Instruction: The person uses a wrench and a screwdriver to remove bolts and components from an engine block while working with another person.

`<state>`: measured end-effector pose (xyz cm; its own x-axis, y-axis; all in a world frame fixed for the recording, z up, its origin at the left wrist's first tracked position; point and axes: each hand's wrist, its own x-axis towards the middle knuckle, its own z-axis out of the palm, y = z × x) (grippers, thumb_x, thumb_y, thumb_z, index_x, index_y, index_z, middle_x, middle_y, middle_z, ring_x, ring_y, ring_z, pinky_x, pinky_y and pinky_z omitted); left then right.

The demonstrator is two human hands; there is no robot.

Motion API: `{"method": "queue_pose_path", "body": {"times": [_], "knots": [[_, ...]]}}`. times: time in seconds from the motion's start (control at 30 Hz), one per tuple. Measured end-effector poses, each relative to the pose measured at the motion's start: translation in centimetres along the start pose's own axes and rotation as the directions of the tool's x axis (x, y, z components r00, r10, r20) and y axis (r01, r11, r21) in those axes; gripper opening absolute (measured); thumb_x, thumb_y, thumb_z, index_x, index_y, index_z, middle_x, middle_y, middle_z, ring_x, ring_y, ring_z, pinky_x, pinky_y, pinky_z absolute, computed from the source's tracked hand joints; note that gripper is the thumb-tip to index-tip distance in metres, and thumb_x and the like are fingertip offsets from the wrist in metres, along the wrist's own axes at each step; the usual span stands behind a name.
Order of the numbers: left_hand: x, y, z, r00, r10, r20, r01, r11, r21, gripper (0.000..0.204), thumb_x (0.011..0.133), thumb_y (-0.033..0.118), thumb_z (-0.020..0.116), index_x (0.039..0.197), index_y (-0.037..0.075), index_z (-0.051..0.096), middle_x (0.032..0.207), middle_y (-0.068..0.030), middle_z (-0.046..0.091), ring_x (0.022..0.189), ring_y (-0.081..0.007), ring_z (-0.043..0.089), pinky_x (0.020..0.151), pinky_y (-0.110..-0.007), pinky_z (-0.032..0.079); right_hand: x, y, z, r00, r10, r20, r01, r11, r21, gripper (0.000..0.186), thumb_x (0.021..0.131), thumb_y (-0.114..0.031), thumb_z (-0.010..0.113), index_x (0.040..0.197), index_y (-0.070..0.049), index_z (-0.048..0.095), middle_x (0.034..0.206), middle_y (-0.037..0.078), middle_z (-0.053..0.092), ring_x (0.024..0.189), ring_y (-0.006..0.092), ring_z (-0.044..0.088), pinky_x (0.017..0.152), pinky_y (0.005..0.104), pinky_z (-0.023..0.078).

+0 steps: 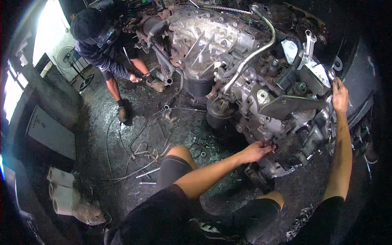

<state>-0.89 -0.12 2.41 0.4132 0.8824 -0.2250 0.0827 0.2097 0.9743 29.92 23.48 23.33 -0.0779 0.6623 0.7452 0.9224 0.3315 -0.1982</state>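
**Black sleeves closest, two bare hands at an engine**

The black sleeves [153, 212] are nearest to the camera, and from them both forearms reach to the engine [245, 87], which is in front of the person.

The fingers of the left hand [257, 151] are bent and touch the near side of the engine; whether they pinch some small part, I cannot tell. The fingers of the right hand [340, 96] are closed around a silver tool [331, 74] (it looks like a wrench) at the engine's right end. Near this hand, on top of the engine, lies a large wrench [309, 47], just beside a white crumpled piece [290, 51].

To the left of the engine, a co-worker [96, 45] bends forward. Farther left from it stands a fan [66, 57].
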Motion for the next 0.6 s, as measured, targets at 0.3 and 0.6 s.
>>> {"method": "queue_pose_path", "body": {"times": [0.3, 0.6], "knots": [[-1.8, 3.4, 0.7, 0.996, 0.007, -0.091, 0.003, 0.994, 0.109, 0.052, 0.093, 0.039, 0.061, 0.126, -0.001, 0.053, 0.090, -0.0059, 0.061, 0.077, -0.0119, 0.054, 0.067, -0.028, 0.046, 0.0, 0.6, -0.1, 0.999, -0.034, -0.027, 0.033, 0.999, -0.014, 0.043, 0.096, -0.034, 0.050, 0.125, -0.004, 0.060, 0.110, 0.029, 0.063, 0.106, 0.0433, 0.060, 0.090, 0.0452, 0.047], [1.1, -1.3, -0.1, 0.985, 0.162, -0.055, -0.157, 0.984, 0.081, 0.048, 0.094, 0.037, 0.060, 0.126, 0.001, 0.056, 0.102, -0.0099, 0.066, 0.082, -0.0144, 0.057, 0.074, -0.031, 0.046, -0.2, 0.1, 0.5, 1.000, 0.014, -0.020, -0.015, 0.999, -0.035, 0.043, 0.095, -0.035, 0.051, 0.127, -0.007, 0.059, 0.115, 0.025, 0.063, 0.109, 0.0409, 0.059, 0.093, 0.0439, 0.046]]}}
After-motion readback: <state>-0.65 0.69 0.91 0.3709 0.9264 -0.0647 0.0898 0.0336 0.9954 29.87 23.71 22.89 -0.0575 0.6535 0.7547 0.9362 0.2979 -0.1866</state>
